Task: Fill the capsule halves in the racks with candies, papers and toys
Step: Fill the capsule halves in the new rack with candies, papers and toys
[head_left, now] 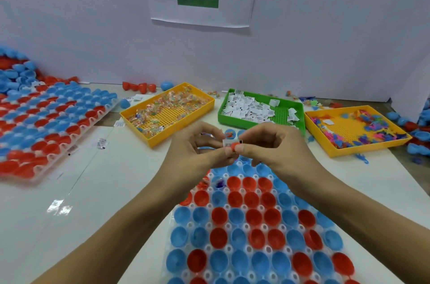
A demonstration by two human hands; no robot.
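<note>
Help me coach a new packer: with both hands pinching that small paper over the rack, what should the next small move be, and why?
Probably lower the small paper into one of the open capsule halves just below. The left hand and right hand both pinch it above the near rack, whose red and blue cups mostly look empty, so a short drop seems enough.

Both bare forearms reach forward, the left hand (197, 144) and right hand (267, 144) meeting fingertip to fingertip, fingers curled and pinching together.
</note>
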